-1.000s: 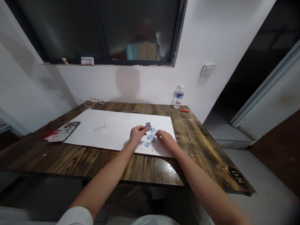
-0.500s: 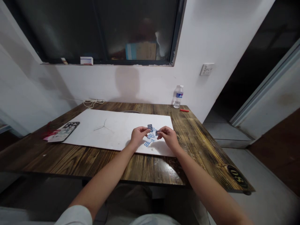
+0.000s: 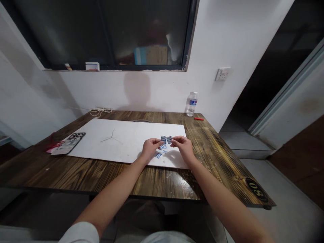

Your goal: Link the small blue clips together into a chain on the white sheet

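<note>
Blue-edged paper pieces point(image 3: 158, 155) lie scattered just below my fingertips on the white sheet point(image 3: 96, 135). Operating remotely, I record my left hand point(image 3: 152, 147) nearly closed, its fingers pinching a dark blue piece point(image 3: 163, 139). My right hand point(image 3: 183, 147) is likewise nearly closed on a second dark blue piece point(image 3: 169, 139), just beside the first. Recommend a light, level pinch, fingers clear of neighbouring pieces.

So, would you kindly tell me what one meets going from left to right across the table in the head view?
Phone in a patterned case → white sheet → left hand → small blue-printed pieces → right hand → round black numbered badge
</note>
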